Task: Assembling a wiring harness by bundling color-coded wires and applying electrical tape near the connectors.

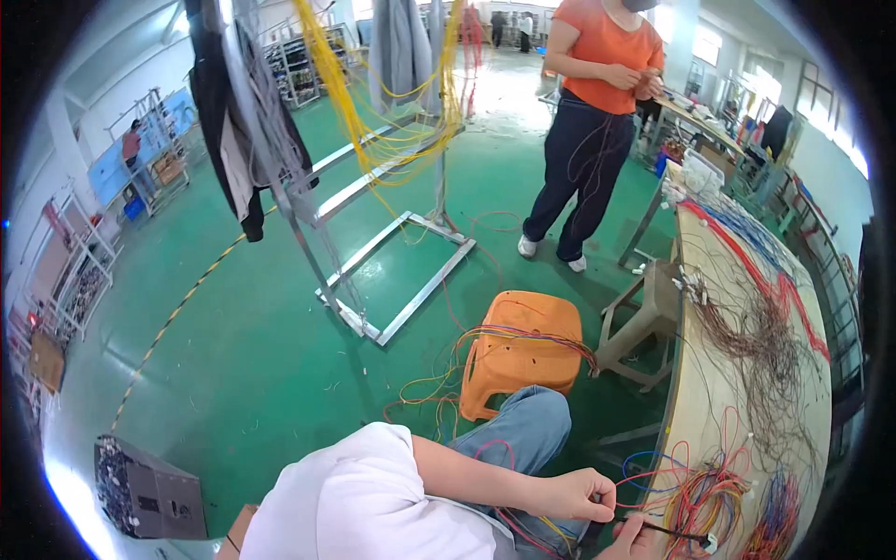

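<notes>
My left hand (586, 495) is pinched closed beside the table's near edge; what lies between its fingertips is too small to make out. Just below it, my right hand (632, 539) comes in at the lower edge, closed on a thin black-covered cable (677, 533). That cable runs rightward to a white connector (711, 542). Past my hands a tangled bundle of red, yellow and blue wires (705, 499) lies on the table, with loose red loops reaching toward my left hand. More wires hang across my lap, partly hidden by my arm.
An orange stool (525, 350) with wires across it stands ahead of my knee. A beige stool (644, 317) sits by the table (695, 411), where brown, red and blue wires lie. A metal rack (411, 308) holds yellow wires (341, 79). Beyond stands a person in orange (607, 61).
</notes>
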Demonstrator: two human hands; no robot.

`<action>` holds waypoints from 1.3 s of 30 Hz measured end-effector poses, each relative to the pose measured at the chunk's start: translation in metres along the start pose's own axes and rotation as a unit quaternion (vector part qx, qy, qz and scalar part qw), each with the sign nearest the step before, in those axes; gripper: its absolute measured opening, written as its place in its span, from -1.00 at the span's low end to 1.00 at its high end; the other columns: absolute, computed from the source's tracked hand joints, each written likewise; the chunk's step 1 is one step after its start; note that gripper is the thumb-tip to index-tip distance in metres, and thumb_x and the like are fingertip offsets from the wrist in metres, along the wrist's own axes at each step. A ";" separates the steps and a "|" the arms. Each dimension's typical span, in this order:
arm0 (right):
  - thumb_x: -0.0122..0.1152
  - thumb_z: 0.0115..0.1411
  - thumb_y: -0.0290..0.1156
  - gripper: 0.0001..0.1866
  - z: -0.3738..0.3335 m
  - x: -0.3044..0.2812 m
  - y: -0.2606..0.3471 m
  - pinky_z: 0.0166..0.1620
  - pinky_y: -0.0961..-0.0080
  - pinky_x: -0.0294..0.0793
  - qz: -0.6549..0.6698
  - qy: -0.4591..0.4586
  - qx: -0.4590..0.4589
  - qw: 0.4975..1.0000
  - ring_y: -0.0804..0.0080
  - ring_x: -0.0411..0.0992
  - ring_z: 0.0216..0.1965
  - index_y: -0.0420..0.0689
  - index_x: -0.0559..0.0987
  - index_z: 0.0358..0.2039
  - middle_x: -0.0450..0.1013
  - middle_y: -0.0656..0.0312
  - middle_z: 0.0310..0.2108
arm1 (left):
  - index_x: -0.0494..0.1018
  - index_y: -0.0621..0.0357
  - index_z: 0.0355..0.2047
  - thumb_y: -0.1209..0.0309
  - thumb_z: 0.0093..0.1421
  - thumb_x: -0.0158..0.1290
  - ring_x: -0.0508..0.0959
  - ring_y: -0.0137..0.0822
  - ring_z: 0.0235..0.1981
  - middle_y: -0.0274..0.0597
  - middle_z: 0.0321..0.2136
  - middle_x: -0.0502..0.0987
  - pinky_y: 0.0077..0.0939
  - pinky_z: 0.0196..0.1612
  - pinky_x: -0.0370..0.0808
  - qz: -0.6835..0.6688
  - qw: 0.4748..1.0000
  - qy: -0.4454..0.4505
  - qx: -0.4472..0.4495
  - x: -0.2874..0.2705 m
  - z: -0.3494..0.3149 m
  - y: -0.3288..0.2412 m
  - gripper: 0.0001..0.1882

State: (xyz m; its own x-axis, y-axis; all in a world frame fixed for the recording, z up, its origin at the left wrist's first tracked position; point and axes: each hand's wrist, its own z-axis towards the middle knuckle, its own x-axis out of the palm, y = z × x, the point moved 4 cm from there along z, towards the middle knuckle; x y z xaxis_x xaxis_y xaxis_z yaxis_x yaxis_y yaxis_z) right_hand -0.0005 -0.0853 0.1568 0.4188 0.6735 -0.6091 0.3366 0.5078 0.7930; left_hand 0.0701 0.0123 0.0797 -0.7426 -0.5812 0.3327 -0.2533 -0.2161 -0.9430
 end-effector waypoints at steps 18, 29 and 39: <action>-0.09 0.14 -0.33 -0.74 0.014 0.030 -0.023 -0.43 0.55 0.29 0.083 0.174 -0.173 0.966 0.46 0.31 -0.52 -0.28 0.44 -0.48 0.38 0.16 -0.54 | 0.34 0.10 -0.62 0.19 0.06 -0.01 0.18 -0.51 -0.82 -0.35 -0.78 0.27 -0.62 -0.77 0.08 -0.220 0.963 -0.062 -0.142 -0.004 -0.005 -0.004 -0.73; -0.06 0.13 -0.33 -0.75 0.020 0.032 -0.023 -0.43 0.55 0.30 0.076 0.189 -0.150 0.967 0.47 0.32 -0.51 -0.27 0.44 -0.48 0.38 0.16 -0.53 | 0.36 0.14 -0.43 0.21 -0.05 0.13 0.36 -0.41 -0.56 -0.25 -0.53 0.36 -0.54 -0.51 0.30 0.218 0.950 -0.082 0.209 -0.001 -0.005 -0.007 -0.70; 0.02 0.10 -0.34 -0.78 0.018 0.040 -0.032 -0.40 0.56 0.32 0.163 0.079 -0.124 0.976 0.47 0.32 -0.50 -0.27 0.45 -0.46 0.40 0.17 -0.51 | 0.21 0.18 -0.22 0.21 -0.04 0.12 0.40 -0.23 -0.54 -0.11 -0.54 0.40 -0.45 -0.48 0.34 0.356 0.923 -0.101 0.107 -0.007 -0.014 -0.020 -0.53</action>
State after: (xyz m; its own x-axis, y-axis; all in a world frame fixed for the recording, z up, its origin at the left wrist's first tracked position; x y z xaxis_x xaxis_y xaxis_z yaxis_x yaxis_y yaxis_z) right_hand 0.0202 -0.0844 0.1069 0.3282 0.8853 -0.3294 -0.0155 0.3537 0.9352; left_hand 0.0723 0.0317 0.0961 -0.5371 -0.7654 -0.3546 0.3992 0.1396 -0.9061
